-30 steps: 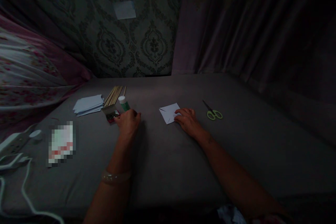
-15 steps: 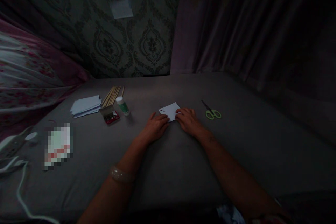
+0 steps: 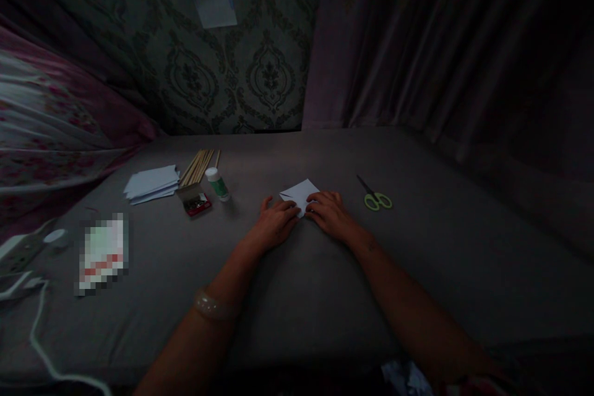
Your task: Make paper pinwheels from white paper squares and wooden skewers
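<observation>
A small sheet of white paper point(image 3: 301, 190), folded with a slit-like edge at its left, lies on the grey cloth. My left hand point(image 3: 277, 223) holds its near left edge, fingers bent onto the paper and one finger sticking out to the side. On the near right edge, my right hand point(image 3: 330, 213) has its fingertips pressed down close to those of the left. Both thumbs are mostly hidden, and the hands cover the paper's near sides. Right of my right hand lie scissors with green handles point(image 3: 377, 200), blades pointing away.
To the left stand a glue bottle point(image 3: 218, 184) with a white cap and an open red box point(image 3: 197, 205) of small metal pieces. Behind them are wooden sticks point(image 3: 199, 167) and a paper stack point(image 3: 152, 184). A power strip point(image 3: 21, 253) with a white cable lies at far left.
My right hand's fingertips have shifted slightly left and nearer to me along the paper, closer to my left fingertips. The other things stay where they were.
</observation>
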Demonstrator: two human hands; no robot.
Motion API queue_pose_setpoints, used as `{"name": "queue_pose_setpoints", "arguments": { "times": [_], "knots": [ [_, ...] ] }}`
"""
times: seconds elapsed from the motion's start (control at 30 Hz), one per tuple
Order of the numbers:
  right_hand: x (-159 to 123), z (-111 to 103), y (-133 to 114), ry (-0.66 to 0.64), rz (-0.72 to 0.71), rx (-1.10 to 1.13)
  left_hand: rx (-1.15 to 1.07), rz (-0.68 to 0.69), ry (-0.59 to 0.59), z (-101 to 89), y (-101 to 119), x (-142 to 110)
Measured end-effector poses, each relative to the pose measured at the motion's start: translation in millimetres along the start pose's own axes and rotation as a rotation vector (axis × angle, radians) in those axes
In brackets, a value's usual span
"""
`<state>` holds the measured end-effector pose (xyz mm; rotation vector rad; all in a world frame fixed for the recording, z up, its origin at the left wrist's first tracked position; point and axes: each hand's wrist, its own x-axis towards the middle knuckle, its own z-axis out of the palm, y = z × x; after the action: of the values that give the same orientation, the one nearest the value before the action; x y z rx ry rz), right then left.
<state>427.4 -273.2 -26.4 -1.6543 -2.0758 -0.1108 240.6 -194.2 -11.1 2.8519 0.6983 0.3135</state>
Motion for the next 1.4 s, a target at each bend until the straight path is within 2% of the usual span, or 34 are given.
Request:
{"name": "queue_pose_setpoints", "arguments": {
  "times": [0.13, 0.3, 0.43, 0.67, 0.93, 1.4],
  "knots": [
    [2, 3, 0, 0.015, 0.011, 0.027, 0.004, 0.002, 0.031, 2.6, -1, 2],
    [4, 9, 0, 0.011, 0.104, 0.131, 0.012, -0.020, 0.052, 2.6, 1, 6],
    [5, 10, -5, 0.019, 0.184, 0.192, 0.018, -0.014, 0.051, -3.6, 4, 4],
    [5, 5, -18, -0.053, 0.219, 0.253, 0.010, 0.012, 0.025, -13.5, 2, -6],
    [9, 7, -20, -0.020, 0.394, 0.293, -0.029, -0.015, 0.076, -4.0, -5, -4],
    [13, 16, -20, 0.096, 0.534, 0.204, 0.056, -0.042, 0.157, 8.0, 0, 4]
  ]
}}
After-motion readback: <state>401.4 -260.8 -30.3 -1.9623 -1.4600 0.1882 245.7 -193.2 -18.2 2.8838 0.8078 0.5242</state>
